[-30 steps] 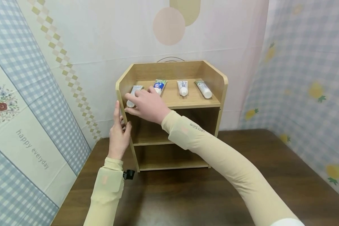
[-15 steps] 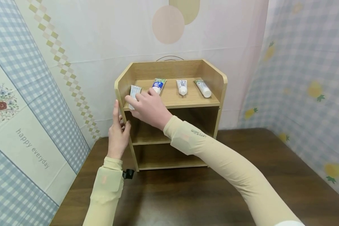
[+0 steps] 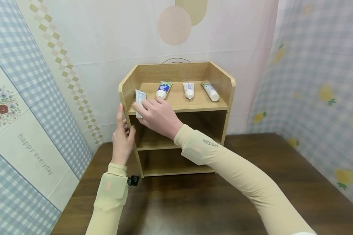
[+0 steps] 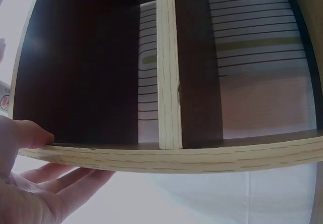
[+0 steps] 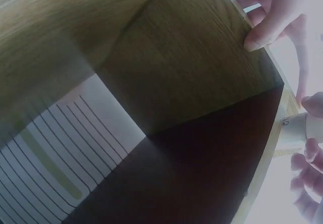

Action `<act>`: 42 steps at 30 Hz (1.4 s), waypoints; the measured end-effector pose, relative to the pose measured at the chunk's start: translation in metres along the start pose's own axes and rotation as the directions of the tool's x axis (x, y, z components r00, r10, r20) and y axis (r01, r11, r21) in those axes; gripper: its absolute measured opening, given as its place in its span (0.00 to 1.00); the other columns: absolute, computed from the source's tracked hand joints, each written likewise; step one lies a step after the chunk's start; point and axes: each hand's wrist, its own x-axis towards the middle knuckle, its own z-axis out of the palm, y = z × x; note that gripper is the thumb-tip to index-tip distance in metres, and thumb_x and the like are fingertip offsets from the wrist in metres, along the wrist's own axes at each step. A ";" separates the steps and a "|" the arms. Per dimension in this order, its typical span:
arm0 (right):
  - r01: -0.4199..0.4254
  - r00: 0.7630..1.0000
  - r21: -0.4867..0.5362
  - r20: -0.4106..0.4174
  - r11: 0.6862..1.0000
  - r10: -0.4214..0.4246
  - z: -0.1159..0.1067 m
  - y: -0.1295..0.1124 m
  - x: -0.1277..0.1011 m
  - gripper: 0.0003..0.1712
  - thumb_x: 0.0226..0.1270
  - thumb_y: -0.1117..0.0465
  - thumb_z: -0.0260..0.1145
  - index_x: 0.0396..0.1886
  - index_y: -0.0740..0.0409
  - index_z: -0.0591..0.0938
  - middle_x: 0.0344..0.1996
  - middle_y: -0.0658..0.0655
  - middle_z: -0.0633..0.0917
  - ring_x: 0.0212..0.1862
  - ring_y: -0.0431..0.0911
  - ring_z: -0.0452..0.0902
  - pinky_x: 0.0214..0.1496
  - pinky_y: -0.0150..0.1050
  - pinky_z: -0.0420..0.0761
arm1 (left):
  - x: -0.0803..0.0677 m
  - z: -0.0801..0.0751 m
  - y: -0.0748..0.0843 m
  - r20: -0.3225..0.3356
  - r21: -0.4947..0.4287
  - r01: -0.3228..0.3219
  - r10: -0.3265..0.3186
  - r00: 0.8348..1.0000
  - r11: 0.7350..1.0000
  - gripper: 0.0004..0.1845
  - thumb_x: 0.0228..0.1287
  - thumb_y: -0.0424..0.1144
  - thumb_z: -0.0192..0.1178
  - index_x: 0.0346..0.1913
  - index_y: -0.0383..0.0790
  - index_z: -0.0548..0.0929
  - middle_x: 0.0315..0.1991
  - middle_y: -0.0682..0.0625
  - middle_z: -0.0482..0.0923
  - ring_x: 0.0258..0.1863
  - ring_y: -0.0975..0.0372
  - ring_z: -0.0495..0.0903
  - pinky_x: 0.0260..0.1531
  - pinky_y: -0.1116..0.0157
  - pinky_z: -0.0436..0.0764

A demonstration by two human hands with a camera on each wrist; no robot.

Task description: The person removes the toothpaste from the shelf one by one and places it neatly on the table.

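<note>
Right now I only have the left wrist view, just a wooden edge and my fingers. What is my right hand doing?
Observer: Your right hand grips a white tube at the left end of the shelf unit's top shelf.
Operator: Anything else up there?
Observer: Three more tubes lie on that shelf: a blue-labelled one, a white one and a green-and-white one.
Operator: Where is my left hand on the unit?
Observer: Your left hand rests against the left side panel, thumb on its front edge.
</note>
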 end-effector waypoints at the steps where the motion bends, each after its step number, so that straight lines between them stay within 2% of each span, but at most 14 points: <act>1: -0.008 1.000 0.002 -0.003 1.000 0.008 0.000 0.000 -0.002 0.12 0.63 0.51 0.63 0.42 0.52 0.79 0.23 0.49 0.78 0.26 0.42 0.77 0.30 0.33 0.69 | 0.000 0.000 0.000 0.002 0.001 0.003 -0.003 1.000 1.000 0.43 0.66 0.30 0.50 0.77 0.65 0.46 0.51 0.35 0.81 0.43 0.42 0.84 0.41 0.48 0.81; 9: -0.126 0.990 0.118 -0.056 0.985 0.133 0.000 0.001 -0.015 0.13 0.59 0.56 0.65 0.42 0.56 0.79 0.20 0.49 0.81 0.19 0.42 0.72 0.22 0.33 0.71 | -0.001 -0.002 0.002 0.003 0.014 0.021 -0.021 1.000 1.000 0.41 0.68 0.34 0.49 0.77 0.66 0.45 0.55 0.35 0.79 0.40 0.42 0.83 0.39 0.48 0.79; 16: -0.205 0.972 0.203 -0.069 0.957 0.223 -0.009 0.001 -0.028 0.13 0.58 0.55 0.68 0.37 0.59 0.79 0.24 0.51 0.84 0.21 0.42 0.76 0.22 0.35 0.75 | -0.002 -0.001 0.002 -0.008 0.002 0.011 -0.011 1.000 1.000 0.41 0.68 0.33 0.50 0.77 0.65 0.46 0.57 0.33 0.78 0.42 0.42 0.83 0.41 0.46 0.79; 20: -0.234 0.965 0.207 -0.065 0.950 0.253 -0.014 0.000 -0.035 0.14 0.59 0.55 0.69 0.35 0.60 0.79 0.23 0.51 0.83 0.20 0.40 0.75 0.20 0.34 0.74 | -0.002 -0.003 0.002 -0.004 -0.005 0.033 -0.033 0.999 0.999 0.41 0.68 0.34 0.50 0.76 0.67 0.46 0.58 0.34 0.78 0.42 0.42 0.83 0.42 0.47 0.79; 24: -0.265 0.955 0.261 -0.062 0.928 0.290 -0.020 -0.001 -0.040 0.14 0.59 0.56 0.69 0.35 0.61 0.78 0.22 0.52 0.83 0.19 0.39 0.74 0.19 0.33 0.73 | -0.002 -0.005 0.003 -0.006 -0.009 0.047 -0.047 0.999 0.999 0.41 0.68 0.34 0.50 0.76 0.68 0.46 0.57 0.35 0.78 0.41 0.44 0.83 0.40 0.48 0.79; 27: -0.322 0.936 0.346 -0.027 0.881 0.352 -0.026 -0.001 -0.046 0.15 0.59 0.57 0.70 0.37 0.62 0.77 0.23 0.54 0.84 0.20 0.39 0.74 0.21 0.31 0.73 | -0.002 -0.005 0.003 -0.003 -0.011 0.041 -0.041 0.999 0.999 0.41 0.68 0.34 0.50 0.76 0.67 0.46 0.58 0.34 0.78 0.42 0.43 0.83 0.41 0.47 0.79; 33: -0.438 0.883 0.503 0.085 0.745 0.461 -0.034 0.003 -0.059 0.17 0.61 0.61 0.69 0.45 0.63 0.74 0.24 0.57 0.84 0.21 0.41 0.72 0.24 0.31 0.71 | -0.002 -0.004 0.004 -0.005 -0.011 0.029 -0.029 1.000 1.000 0.41 0.68 0.33 0.50 0.76 0.66 0.46 0.56 0.34 0.78 0.41 0.43 0.83 0.40 0.48 0.78; 39: -0.467 0.856 0.587 0.112 0.662 0.504 -0.037 0.009 -0.068 0.18 0.63 0.62 0.67 0.49 0.62 0.74 0.25 0.57 0.82 0.22 0.41 0.72 0.25 0.30 0.71 | -0.001 -0.004 0.002 -0.019 -0.014 0.041 -0.042 0.999 0.999 0.41 0.67 0.33 0.50 0.76 0.67 0.46 0.56 0.36 0.79 0.37 0.45 0.83 0.37 0.51 0.77; 41: -0.485 0.835 0.625 0.122 0.612 0.536 -0.039 0.009 -0.072 0.17 0.63 0.64 0.67 0.49 0.63 0.75 0.25 0.58 0.83 0.22 0.41 0.73 0.25 0.30 0.72 | -0.001 -0.004 0.002 -0.016 -0.020 0.049 -0.049 0.999 0.999 0.41 0.67 0.33 0.49 0.76 0.67 0.46 0.56 0.35 0.79 0.38 0.45 0.83 0.37 0.51 0.77; 42: -0.499 0.819 0.648 0.137 0.575 0.557 -0.041 0.008 -0.074 0.16 0.63 0.64 0.67 0.48 0.64 0.75 0.26 0.59 0.84 0.21 0.41 0.73 0.24 0.30 0.73 | -0.002 -0.004 0.002 -0.016 -0.019 0.051 -0.051 0.999 0.999 0.41 0.67 0.33 0.49 0.76 0.67 0.46 0.56 0.35 0.79 0.38 0.45 0.83 0.37 0.51 0.77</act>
